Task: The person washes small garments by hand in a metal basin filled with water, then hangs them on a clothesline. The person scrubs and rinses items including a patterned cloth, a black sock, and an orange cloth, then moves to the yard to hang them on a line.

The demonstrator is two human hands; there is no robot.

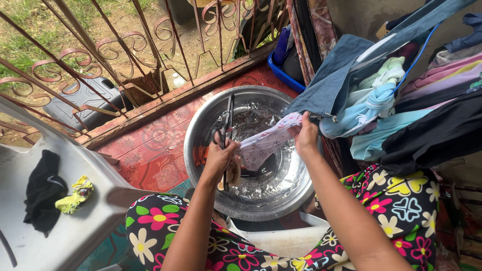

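Both arms reach down over a steel basin of water. The left hand and right hand each pinch an end of a pale printed cloth, stretched above the water, inside the rim.

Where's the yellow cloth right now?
In the head view, the yellow cloth lies on the grey plastic chair at the lower left, right beside a black garment, well left of the metal basin.
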